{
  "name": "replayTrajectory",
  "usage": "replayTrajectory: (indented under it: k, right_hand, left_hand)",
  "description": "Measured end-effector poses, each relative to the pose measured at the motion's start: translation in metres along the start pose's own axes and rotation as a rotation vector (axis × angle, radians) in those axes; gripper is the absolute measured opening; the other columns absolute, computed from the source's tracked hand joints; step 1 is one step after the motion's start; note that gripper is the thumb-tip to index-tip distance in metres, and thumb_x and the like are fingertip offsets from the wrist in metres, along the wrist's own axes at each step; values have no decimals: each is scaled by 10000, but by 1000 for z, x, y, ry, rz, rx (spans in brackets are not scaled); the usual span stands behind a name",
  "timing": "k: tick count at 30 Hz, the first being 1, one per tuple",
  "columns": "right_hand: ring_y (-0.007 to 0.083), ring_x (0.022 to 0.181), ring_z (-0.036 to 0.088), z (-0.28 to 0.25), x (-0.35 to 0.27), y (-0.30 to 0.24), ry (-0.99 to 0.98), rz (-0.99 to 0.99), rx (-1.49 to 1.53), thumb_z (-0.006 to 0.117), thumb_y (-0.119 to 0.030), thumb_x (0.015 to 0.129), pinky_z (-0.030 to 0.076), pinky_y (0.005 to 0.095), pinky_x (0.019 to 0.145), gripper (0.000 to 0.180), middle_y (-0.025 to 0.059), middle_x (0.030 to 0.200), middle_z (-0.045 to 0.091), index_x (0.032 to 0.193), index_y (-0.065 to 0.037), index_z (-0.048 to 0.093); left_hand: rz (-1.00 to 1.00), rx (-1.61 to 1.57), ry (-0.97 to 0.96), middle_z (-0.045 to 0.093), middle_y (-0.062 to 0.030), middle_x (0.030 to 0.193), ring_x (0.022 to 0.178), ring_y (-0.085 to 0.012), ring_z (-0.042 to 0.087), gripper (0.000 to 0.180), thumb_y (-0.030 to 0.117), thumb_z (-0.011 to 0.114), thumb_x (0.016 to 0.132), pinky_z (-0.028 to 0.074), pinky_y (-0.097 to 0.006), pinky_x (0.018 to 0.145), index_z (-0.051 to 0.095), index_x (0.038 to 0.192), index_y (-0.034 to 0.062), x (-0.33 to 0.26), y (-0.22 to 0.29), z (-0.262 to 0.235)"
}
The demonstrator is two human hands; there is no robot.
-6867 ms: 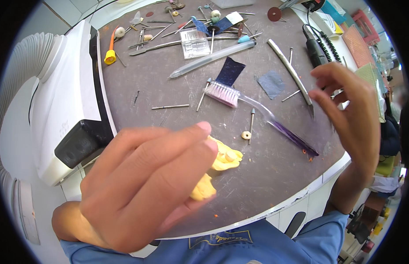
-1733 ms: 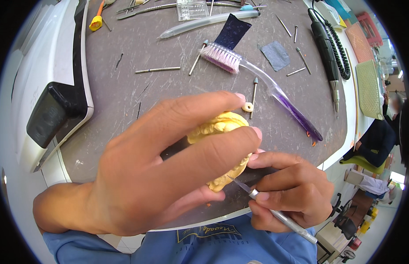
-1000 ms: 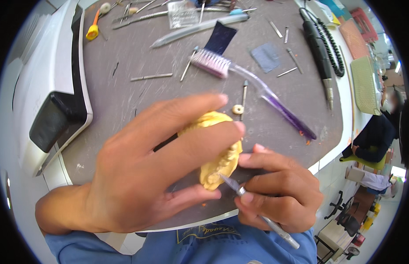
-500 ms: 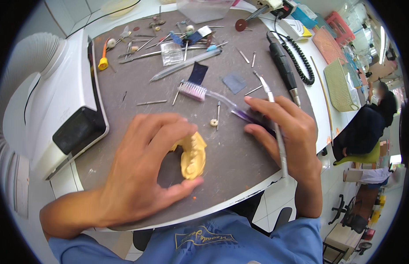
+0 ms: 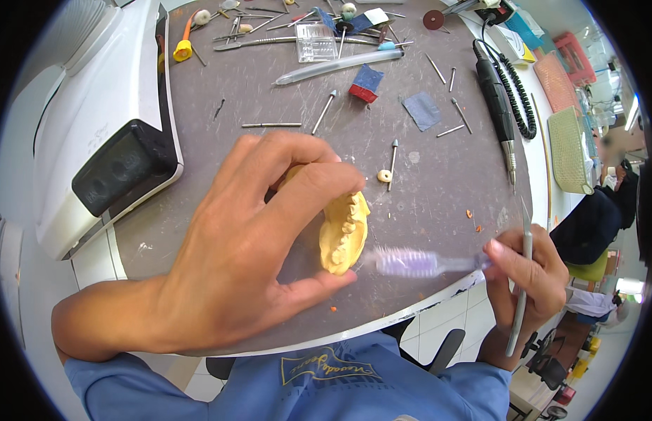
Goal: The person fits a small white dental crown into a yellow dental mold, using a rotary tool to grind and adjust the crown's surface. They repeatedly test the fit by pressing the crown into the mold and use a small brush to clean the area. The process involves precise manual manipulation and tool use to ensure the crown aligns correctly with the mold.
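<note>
My left hand [image 5: 235, 224] is closed round a yellow dental cast [image 5: 345, 235], gripping it between thumb and fingers just above the table. A row of moulded teeth runs along the cast, and my fingers hide its far side. My right hand [image 5: 533, 274], at the table's front right edge, holds a clear and purple toothbrush [image 5: 410, 264] whose blurred bristles are beside the cast, apparently not touching it. In that same hand a slim metal knife [image 5: 524, 281] stands nearly upright, its pointed blade away from me.
A white machine [image 5: 94, 133] with a dark front stands on the left. A black handpiece [image 5: 496, 98] with a coiled cord lies at the right. Several burs, a clear tube [image 5: 336, 67], a blue-and-red piece [image 5: 367, 83] and a beige wheel [image 5: 385, 176] lie beyond my hands. Another person sits far right.
My right hand has drawn the toothbrush off the table toward me, swinging its bristles to the cast. The knife has come along. The view has shifted, and the cast remains in my left hand.
</note>
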State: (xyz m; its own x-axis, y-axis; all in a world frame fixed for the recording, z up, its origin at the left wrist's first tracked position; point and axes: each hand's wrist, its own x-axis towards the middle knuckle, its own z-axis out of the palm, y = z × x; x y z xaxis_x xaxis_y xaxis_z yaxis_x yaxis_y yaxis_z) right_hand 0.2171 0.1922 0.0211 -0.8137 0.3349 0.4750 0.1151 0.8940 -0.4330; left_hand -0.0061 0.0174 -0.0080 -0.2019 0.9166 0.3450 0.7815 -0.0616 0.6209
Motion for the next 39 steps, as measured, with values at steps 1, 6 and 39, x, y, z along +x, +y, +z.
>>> replayTrajectory:
  k: [1, 6, 39]
  right_hand:
    - [140, 591, 585, -1, -1, -5, 3, -1, -7, 738, 94, 568, 412, 231, 498, 479, 56, 728, 623, 981, -145, 784]
    - [152, 633, 627, 0, -2, -16, -119, -16, -140, 734, 30, 571, 487, 247, 525, 492, 52, 752, 632, 1018, -169, 780]
    - [163, 689, 583, 35, 39, 41, 118, 63, -328, 720, 65, 781, 460, 273, 618, 288, 93, 821, 603, 1051, -34, 715]
  left_hand:
    - [-4, 0, 1, 552, -147, 1155, 1036, -294, 568, 696, 116, 902, 559, 487, -363, 845, 589, 1179, 58, 0, 0, 0]
    - [-4, 2, 20, 565, -141, 1134, 1016, -290, 576, 687, 123, 903, 557, 493, -362, 825, 605, 1174, 69, 0, 0, 1]
    - [71, 96, 69, 453, -90, 1053, 870, -194, 481, 750, 218, 907, 457, 397, -277, 652, 689, 1158, 63, 0, 3, 0]
